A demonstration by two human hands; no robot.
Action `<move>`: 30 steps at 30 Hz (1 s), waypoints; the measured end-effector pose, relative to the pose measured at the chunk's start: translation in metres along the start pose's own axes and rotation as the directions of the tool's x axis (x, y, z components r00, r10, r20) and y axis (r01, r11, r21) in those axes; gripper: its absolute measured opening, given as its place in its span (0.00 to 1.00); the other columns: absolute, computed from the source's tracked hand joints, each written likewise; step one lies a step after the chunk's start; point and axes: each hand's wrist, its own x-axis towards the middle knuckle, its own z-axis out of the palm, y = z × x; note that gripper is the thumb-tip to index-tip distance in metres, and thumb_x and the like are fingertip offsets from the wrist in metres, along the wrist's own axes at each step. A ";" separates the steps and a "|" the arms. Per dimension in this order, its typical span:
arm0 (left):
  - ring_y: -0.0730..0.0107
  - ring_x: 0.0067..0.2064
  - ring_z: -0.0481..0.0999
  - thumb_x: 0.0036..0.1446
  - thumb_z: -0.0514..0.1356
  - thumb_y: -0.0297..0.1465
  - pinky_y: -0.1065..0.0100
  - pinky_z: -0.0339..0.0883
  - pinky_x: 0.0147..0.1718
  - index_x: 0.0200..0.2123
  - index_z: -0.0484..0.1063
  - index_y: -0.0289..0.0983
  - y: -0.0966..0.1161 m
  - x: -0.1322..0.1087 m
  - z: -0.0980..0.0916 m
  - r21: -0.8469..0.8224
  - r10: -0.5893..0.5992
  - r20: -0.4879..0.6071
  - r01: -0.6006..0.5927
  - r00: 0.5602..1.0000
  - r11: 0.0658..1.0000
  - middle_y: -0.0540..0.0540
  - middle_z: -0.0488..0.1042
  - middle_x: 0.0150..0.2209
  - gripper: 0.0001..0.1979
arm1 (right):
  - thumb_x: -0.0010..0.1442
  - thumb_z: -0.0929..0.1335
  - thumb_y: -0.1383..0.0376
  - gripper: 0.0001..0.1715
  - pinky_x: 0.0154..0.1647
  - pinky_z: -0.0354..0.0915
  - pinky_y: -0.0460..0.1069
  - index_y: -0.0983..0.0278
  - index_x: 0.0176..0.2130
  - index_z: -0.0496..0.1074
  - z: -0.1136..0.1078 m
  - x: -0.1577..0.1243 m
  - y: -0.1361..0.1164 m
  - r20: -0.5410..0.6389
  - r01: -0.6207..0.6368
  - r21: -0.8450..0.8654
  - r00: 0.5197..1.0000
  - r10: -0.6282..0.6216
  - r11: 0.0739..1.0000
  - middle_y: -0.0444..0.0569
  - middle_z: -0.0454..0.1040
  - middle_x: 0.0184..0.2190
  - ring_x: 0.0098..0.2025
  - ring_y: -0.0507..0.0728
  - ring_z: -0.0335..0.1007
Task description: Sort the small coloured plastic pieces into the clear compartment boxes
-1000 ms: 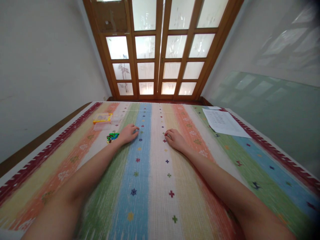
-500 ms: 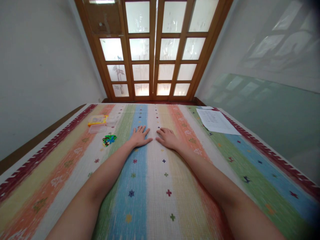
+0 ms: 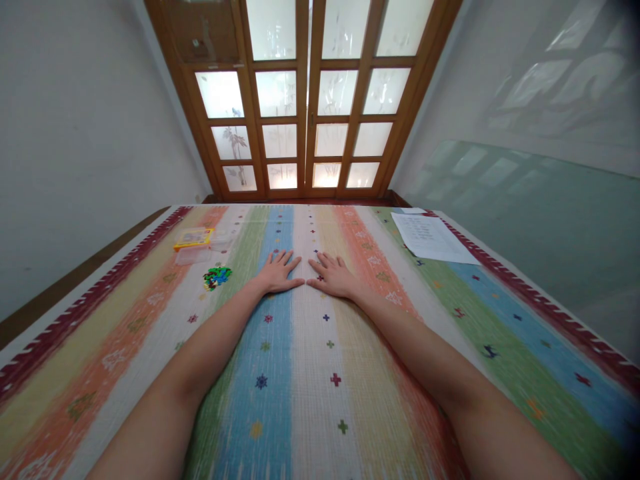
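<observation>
Both hands rest palm down on a striped tablecloth [image 3: 315, 367], thumbs pointing at each other with hardly any gap between them. My left hand [image 3: 280, 273] has its fingers spread on the blue stripe and holds nothing. My right hand [image 3: 333, 275] lies with its fingers apart over the pale and yellow stripes, also holding nothing. Left of my left hand is a small pile of green, blue, yellow and dark pieces [image 3: 217, 277]. Behind that pile sits a clear plastic box with a yellow edge [image 3: 194, 239], its clear parts beside it.
White printed sheets [image 3: 433, 238] lie at the table's far right. Beyond the far edge stand wooden doors with frosted panes [image 3: 307, 120]. Walls rise on both sides, and a pale green glass panel [image 3: 540, 227] leans along the right one.
My right hand has moved slightly left and its fingers have spread wider. My left hand has barely moved. The whole view has shifted a little.
</observation>
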 end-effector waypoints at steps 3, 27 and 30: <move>0.42 0.78 0.39 0.61 0.48 0.66 0.40 0.30 0.73 0.76 0.50 0.48 0.000 -0.001 0.000 0.008 0.007 0.003 -0.007 1.000 1.000 0.42 0.41 0.78 0.48 | 0.67 0.57 0.32 0.50 0.74 0.37 0.74 0.55 0.75 0.55 -0.003 -0.001 -0.002 0.027 -0.009 -0.023 1.000 0.009 1.000 0.59 0.46 0.77 0.77 0.74 0.40; 0.43 0.78 0.40 0.61 0.46 0.66 0.40 0.32 0.73 0.76 0.51 0.47 0.004 -0.003 -0.002 0.047 0.007 -0.015 -0.007 1.000 0.999 0.42 0.43 0.78 0.48 | 0.67 0.53 0.31 0.52 0.74 0.37 0.74 0.53 0.77 0.49 -0.009 -0.002 -0.007 0.074 -0.029 -0.091 0.997 0.036 0.995 0.57 0.43 0.78 0.78 0.72 0.38; 0.43 0.78 0.40 0.61 0.46 0.66 0.40 0.33 0.73 0.76 0.51 0.47 0.004 -0.003 -0.003 0.046 0.003 -0.012 -0.003 1.000 0.999 0.42 0.43 0.78 0.48 | 0.67 0.53 0.31 0.51 0.74 0.37 0.74 0.53 0.77 0.50 -0.008 -0.001 -0.007 0.075 -0.032 -0.095 0.996 0.039 0.995 0.56 0.43 0.78 0.78 0.72 0.38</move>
